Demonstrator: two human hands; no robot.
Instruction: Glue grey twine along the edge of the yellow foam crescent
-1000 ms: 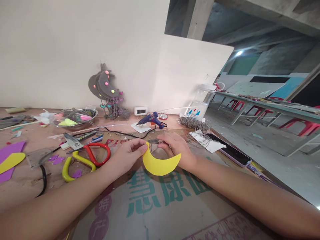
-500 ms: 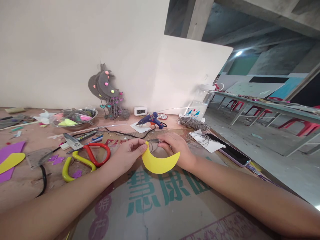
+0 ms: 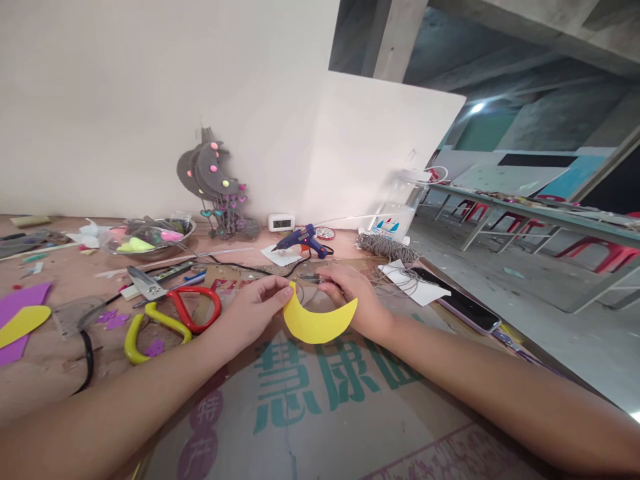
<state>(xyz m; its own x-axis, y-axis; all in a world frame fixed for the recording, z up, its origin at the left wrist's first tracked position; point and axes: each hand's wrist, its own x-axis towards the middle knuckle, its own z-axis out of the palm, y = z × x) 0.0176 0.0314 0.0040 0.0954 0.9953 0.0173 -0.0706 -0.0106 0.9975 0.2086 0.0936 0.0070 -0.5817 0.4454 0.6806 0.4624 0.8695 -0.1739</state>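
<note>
A yellow crescent-shaped cutout [image 3: 320,325] hangs from my left hand [image 3: 260,303], whose thumb and fingers pinch its left tip. Just beyond it, my right hand [image 3: 357,297] is closed around a slim greyish thing [image 3: 311,277] whose kind I cannot make out. A loop of grey cord shows between the two hands. The crescent's right tip lies in front of my right wrist. Below is a cardboard sheet [image 3: 320,427] with green printed characters.
Scissors [image 3: 183,310] with red and yellow handles lie left. A glue gun [image 3: 303,237], small clock [image 3: 281,222] and grey cord bundle [image 3: 387,247] sit behind. A phone [image 3: 460,303] lies right; a bowl [image 3: 187,240] and purple sheet [image 3: 23,300] are left. Crescent ornaments [image 3: 210,167] hang at the wall.
The crescent has tilted slightly and risen a little at its lower edge. My right hand has shifted slightly, with the slim greyish thing still in it.
</note>
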